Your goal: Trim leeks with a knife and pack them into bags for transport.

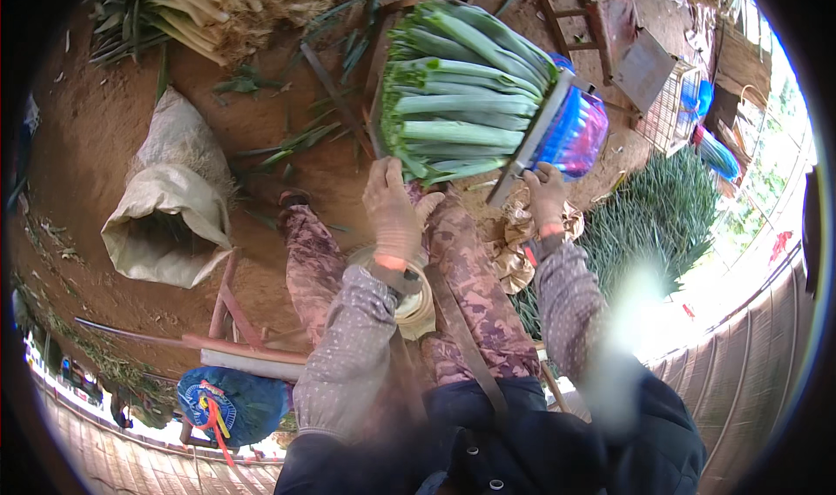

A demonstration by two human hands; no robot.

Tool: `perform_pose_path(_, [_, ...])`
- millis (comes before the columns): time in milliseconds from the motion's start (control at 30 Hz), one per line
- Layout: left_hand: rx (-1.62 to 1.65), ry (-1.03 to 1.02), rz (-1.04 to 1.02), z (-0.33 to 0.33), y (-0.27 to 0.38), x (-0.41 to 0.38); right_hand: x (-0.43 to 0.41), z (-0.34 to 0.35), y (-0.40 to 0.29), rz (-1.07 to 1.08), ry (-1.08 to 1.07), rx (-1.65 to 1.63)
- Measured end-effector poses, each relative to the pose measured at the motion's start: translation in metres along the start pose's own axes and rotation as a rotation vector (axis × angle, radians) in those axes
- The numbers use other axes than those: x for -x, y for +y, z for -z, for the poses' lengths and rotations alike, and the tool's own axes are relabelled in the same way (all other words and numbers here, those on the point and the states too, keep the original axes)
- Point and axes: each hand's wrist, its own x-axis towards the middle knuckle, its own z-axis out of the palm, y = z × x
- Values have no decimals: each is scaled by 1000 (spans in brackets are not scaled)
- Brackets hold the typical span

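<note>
Trimmed green stalks, which look like leek or large scallion tops [467,103], lie packed side by side in a metal frame [539,129]. Blue and purple plastic wrapping [575,136] shows beyond the frame's right bar. My left hand [392,211], in a tan glove, is at the near left corner of the stalks; whether its fingers grip anything cannot be told. My gloved right hand [545,194] is at the near end of the right bar, with its fingertips by the bar. A strap [464,338] lies across my lap, its use unclear.
An open woven sack [176,214] lies on the dirt floor at left. Scallions with roots [209,12] are heaped at the upper left. A wire basket [669,106] and metal stands are at the upper right. Cut green leaves [653,214] are piled at right. A wooden bench [241,351] stands at lower left.
</note>
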Motion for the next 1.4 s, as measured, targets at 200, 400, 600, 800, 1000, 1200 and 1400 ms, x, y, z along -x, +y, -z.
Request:
perform_pose_path(200, [-194, 47, 253, -40, -1, -37, -43, -7, 36, -81, -191, 318])
perform_pose_path(400, [380, 267, 413, -74, -17, -48, -81, 9, 97, -5, -86, 146])
perform_pose_path(600, [931, 857, 564, 22, -99, -55, -49, 10, 94, 90, -273, 41])
perform_pose_path(800, [1201, 755, 368, 108, -218, -2, -40, -5, 86, 309, -265, 269])
perform_pose_path(1000, [518, 383, 620, 8, -77, 74, -71, 13, 105, 511, -208, 501])
perform_pose_path(1200, [611, -91, 519, -201, -6, 119, -69, 21, 101, 729, -282, 393])
perform_pose_path(1400, [618, 188, 620, -326, 3, 81, -54, 22, 83, 1034, -526, 438])
